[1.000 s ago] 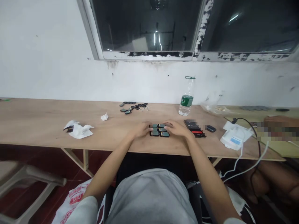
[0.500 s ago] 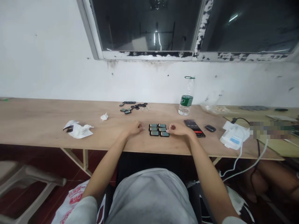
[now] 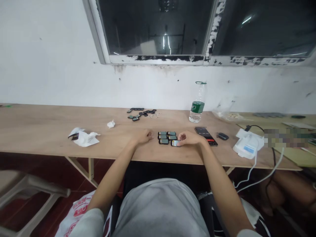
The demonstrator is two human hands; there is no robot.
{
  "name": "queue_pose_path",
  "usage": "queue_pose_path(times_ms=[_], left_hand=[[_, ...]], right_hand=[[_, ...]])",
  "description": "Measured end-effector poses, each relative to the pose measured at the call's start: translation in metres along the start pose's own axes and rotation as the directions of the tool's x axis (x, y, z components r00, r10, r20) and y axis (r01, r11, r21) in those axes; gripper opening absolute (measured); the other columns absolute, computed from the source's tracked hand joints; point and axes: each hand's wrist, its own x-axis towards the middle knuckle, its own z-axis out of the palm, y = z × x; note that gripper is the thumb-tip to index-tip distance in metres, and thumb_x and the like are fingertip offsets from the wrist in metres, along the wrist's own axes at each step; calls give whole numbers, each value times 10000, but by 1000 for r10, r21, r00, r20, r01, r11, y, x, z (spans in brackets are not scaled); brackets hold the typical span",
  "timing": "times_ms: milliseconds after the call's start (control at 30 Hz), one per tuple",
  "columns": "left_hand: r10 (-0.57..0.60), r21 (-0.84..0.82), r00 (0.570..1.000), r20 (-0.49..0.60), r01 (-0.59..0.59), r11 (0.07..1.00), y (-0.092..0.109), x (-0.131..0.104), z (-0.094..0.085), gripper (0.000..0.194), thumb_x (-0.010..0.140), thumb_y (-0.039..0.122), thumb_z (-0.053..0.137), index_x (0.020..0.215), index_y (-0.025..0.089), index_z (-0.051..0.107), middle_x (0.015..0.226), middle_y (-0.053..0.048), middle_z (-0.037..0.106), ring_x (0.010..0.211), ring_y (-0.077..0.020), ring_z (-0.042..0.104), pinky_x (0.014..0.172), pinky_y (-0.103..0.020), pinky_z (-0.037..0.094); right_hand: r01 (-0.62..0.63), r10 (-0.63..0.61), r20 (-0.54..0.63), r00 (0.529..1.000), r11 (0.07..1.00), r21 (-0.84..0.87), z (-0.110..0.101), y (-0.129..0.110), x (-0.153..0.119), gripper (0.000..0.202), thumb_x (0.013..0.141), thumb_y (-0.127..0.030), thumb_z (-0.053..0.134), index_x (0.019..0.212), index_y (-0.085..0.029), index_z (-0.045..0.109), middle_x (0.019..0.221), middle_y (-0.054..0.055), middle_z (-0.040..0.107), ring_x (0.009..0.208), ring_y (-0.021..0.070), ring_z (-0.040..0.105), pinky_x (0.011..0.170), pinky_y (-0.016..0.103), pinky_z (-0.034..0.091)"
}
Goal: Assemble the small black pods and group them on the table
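On the long, light brown wooden table [image 3: 49, 131], a creased white tissue [image 3: 86, 139] lies at the left with a dark object partly on it, and a small crumpled white tissue [image 3: 111, 124] sits near it. Farther back, small black rectangular pieces [image 3: 135, 118] lie scattered beside tiny pale bits [image 3: 153, 116]. The left hand [image 3: 144, 135] rests at the table with its fingers curled in; whether the fingertips meet is too small to tell. Just right of it, five black-rimmed modules with grey-green faces [image 3: 163, 141] lie flat in two columns. At the near right of this group is a black-rimmed module with a bright face [image 3: 175, 143], its right end pinched between the thumb and fingers of the right hand [image 3: 189, 137]. Behind that hand stands a clear plastic bottle with a green label [image 3: 197, 107]. A black phone [image 3: 203, 133] lies just right of the hand, then a small black oval object [image 3: 223, 136], then a white box-shaped device [image 3: 247, 148] with cables
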Motion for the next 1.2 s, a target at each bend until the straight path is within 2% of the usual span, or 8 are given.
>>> queue_pose_path(times_ms=[100, 233, 367, 467, 633, 767, 1033, 1200], left_hand=[[22, 46, 999, -24, -21, 999, 9, -1, -5, 189, 886, 320, 559, 773, 186, 630, 735, -42, 647, 682, -204, 567, 645, -303, 416], [201, 33, 971, -130, -198, 980, 34, -7, -14, 225, 955, 265, 474, 919, 174, 676, 926, -82, 714, 836, -216, 629, 777, -314, 472], [338, -18, 930, -145, -344, 939, 63, -13, -17, 255, 988, 314, 487, 973, 180, 703, 934, -61, 717, 822, -191, 639, 786, -299, 502], [415, -5, 887, -204, -425, 905, 75, -16, -13, 208, 976, 279, 524, 1003, 183, 707, 996, -62, 706, 855, -186, 653, 786, -296, 527], [518, 45, 803, -295, -530, 847, 76, -15, -7, 257, 1002, 227, 498, 1181, 204, 681, 1162, -82, 693, 1049, -201, 668, 918, -321, 544], [558, 52, 766, -319, -574, 817, 74, -12, -4, 275, 1005, 221, 503, 1214, 211, 681, 1193, -90, 703, 1082, -209, 677, 947, -352, 556], [612, 190, 704, -359, -587, 787, 67, -8, 3, 311, 1021, 209, 470, 1263, 224, 666, 1225, -86, 707, 1110, -210, 685, 963, -359, 574], [665, 331, 623, -412, -577, 746, 56, -6, 10, 419, 992, 79, 421, 1311, 246, 637, 1255, -86, 699, 1129, -196, 681, 943, -346, 586]], right_hand=[[35, -39, 40, 998, 997, 75, 1, -2, 0, 370, 639, -459, 837, 766, -189, 618, 745, -3, 696, 704, 162, 639, 642, 262, 472], [76, -83, 59, 995, 991, 109, 4, -8, 1, 335, 681, -396, 821, 872, -177, 653, 776, 16, 719, 738, 169, 665, 693, 272, 501], [129, -122, -80, 989, 988, 88, 6, -23, -2, 327, 735, -358, 789, 989, -163, 727, 878, 57, 755, 805, 193, 685, 749, 295, 532], [162, -147, -191, 970, 985, 60, 8, -33, -4, 331, 790, -377, 753, 1043, -164, 747, 910, 71, 764, 793, 197, 687, 718, 292, 536], [197, -170, -238, 956, 976, 93, 11, -43, -7, 357, 826, -388, 736, 1101, -160, 732, 896, 78, 770, 787, 203, 699, 697, 288, 536], [238, -198, -251, 948, 961, 142, 14, -50, -8, 379, 830, -405, 734, 1111, -151, 733, 897, 79, 773, 791, 206, 705, 700, 292, 539], [258, -192, -272, 943, 938, 232, 16, -58, -9, 392, 821, -428, 762, 1102, -156, 740, 967, 102, 780, 840, 217, 725, 738, 309, 572], [238, -150, -279, 949, 918, 317, 16, -66, -13, 412, 799, -441, 784, 1093, -156, 740, 975, 103, 779, 793, 216, 731, 743, 337, 590]])
